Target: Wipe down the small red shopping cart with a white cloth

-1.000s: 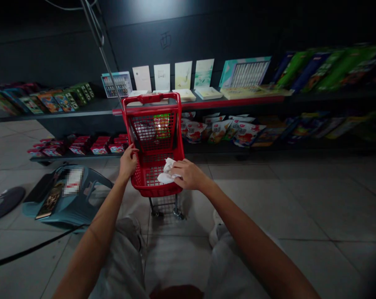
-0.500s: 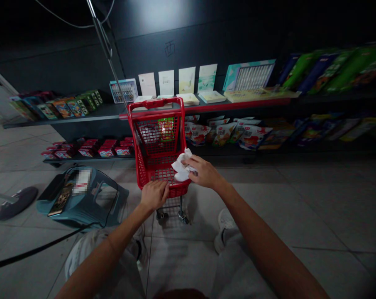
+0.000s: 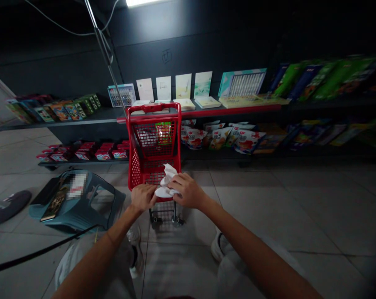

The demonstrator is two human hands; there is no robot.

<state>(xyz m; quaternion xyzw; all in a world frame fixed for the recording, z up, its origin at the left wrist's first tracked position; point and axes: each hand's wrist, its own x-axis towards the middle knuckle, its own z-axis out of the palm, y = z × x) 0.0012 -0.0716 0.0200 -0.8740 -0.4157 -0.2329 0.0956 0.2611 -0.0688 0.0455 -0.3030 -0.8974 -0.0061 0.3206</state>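
At nine o'clock on the floor lay a blue plastic stool (image 3: 82, 203) tipped on its side, with a flat dark item resting on it and a black cable (image 3: 35, 251) running past its near edge. Just right of it stood a small red shopping cart (image 3: 153, 145), its handle at the far end and its long axis running from six to twelve o'clock, straight away from the person.

The left hand (image 3: 143, 197) rested on the cart's near rim, fingers curled down over the edge; how tightly that grip was pressed could not be told. Touching it at three o'clock was a white cloth (image 3: 166, 182), crumpled and standing up slightly, sitting at the near rim of the cart between the two hands. The right hand (image 3: 188, 192) lay directly at the cloth's right, its grip closed around the bunched fabric, thumb and fingers pinching it against the rim. Both hands were about equally near the cloth, but only the right one held it.

Beyond the cart, at twelve o'clock, low dark shelves (image 3: 91, 114) carried boxed goods, cards (image 3: 183, 86) stood upright, and snack bags (image 3: 225, 135) sat on the lower shelf toward two o'clock.
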